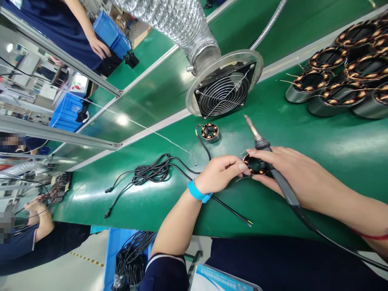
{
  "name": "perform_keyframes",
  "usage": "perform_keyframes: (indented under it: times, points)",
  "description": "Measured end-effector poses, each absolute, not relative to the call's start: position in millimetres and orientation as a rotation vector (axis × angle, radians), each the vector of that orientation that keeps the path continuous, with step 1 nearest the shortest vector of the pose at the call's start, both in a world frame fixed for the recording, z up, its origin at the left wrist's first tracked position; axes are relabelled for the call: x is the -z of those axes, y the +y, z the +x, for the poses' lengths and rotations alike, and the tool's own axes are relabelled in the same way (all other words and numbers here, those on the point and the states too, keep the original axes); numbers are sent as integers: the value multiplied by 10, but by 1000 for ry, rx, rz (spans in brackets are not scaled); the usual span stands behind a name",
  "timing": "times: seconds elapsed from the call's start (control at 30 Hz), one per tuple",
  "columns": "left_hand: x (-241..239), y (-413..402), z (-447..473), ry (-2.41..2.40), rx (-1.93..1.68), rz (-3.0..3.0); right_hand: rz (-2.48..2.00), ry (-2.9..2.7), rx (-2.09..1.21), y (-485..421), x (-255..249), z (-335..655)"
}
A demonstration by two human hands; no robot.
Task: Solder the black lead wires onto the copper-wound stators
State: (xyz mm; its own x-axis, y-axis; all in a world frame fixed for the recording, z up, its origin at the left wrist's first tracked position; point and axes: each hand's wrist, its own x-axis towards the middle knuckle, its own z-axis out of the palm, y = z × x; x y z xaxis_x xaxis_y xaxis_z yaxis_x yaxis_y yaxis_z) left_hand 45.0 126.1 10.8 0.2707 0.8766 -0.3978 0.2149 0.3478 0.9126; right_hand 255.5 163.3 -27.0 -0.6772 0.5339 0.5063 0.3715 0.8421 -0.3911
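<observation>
My left hand (220,173), with a blue wristband, pinches the edge of a small motor stator (256,165) wound with copper wire, lying on the green bench (318,137). My right hand (291,169) rests over the stator's right side and grips a black-handled soldering iron (263,143). The iron's metal tip points up and away from the stator. The iron's cord runs back under my right forearm. A second small stator (210,132) lies just beyond, with a black lead attached.
A fume extractor fan (224,91) on a silver flexible duct faces me. Several larger wound stators (339,87) stand at the far right. A coiled black cable (151,173) lies to the left. Other people stand at the left and top left, by blue crates (110,32).
</observation>
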Motion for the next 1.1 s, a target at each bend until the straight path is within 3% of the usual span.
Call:
perform_keyframes:
  times: [0.17, 0.37, 0.67, 0.77, 0.97, 1.03, 1.1]
  points:
    - [-70, 1246, 557, 1260, -772, 943, -680, -2391, -314, 1700, 275, 2608]
    - [-110, 1165, 435, 1286, -522, 1120, -775, -2383, -379, 1740, 315, 2668]
    - [-63, 1245, 516, 1019, -601, 1021, -667, -2394, -372, 1761, 306, 2648]
    - [-199, 1170, 474, 1104, -352, 1307, -670, -2380, -425, 1805, 312, 2694]
    - [-513, 865, 481, 1197, 598, 1887, -705, -2273, -634, 1814, 308, 2791]
    - [-501, 797, 482, 1218, 629, 1909, -724, -2263, -634, 1796, 314, 2784]
    - [-448, 775, 462, 1279, 433, 1879, -723, -2257, -590, 1781, 314, 2764]
